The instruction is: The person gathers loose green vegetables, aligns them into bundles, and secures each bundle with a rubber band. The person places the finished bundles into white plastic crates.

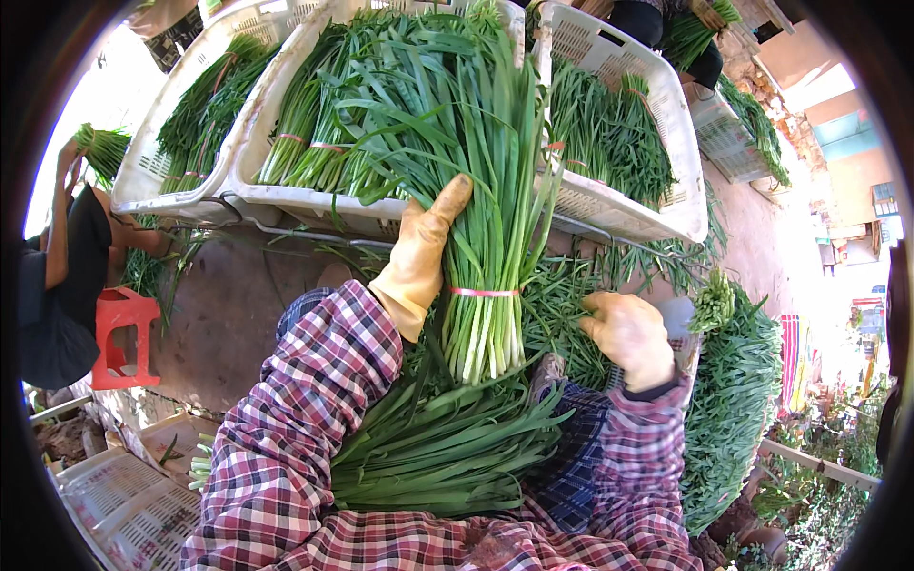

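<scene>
My left hand [423,250], in a tan rubber glove, grips a thick bunch of garlic chives [493,235] at mid-length. A pink band [485,292] circles the bunch above its pale cut ends, which point down towards me. The leaves spread up over the middle crate. To the right, my gloved right hand [632,335] is apart from the bunch, fingers curled and slightly blurred; whether anything is pinched in them cannot be seen. More garlic chives [450,450] lie across my lap, their pale ends [202,460] showing left of my left sleeve.
White plastic crates [321,196] [628,218] with banded bunches stand before me. Loose leaves [571,314] litter the ground. A large heap of greens [735,400] is at right. At left are a red stool [125,335] and a person's arm [57,214]; another person [639,21] works at the back.
</scene>
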The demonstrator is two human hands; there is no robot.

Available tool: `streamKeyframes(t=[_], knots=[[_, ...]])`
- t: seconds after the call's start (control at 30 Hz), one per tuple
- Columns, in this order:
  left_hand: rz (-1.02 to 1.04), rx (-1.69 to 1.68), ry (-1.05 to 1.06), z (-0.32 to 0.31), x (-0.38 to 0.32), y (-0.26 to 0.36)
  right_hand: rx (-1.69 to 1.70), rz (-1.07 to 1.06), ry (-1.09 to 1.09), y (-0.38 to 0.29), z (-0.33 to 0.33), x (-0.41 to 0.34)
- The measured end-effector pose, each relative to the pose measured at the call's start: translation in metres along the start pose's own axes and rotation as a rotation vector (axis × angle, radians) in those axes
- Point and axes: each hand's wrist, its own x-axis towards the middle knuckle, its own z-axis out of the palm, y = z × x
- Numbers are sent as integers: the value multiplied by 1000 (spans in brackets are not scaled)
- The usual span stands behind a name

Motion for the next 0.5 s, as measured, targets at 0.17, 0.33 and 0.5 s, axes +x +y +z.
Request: streamKeyframes(t=[0.17, 0.33, 0.5], knots=[[-5, 86, -110, 18, -14, 1, 733, -321, 416, -29, 15, 9], [-59, 94, -137, 25, -20, -4, 475, -300, 595, -41, 28, 29], [-68, -19, -26, 16, -10, -3, 975, -478, 514, -46, 30, 21]])
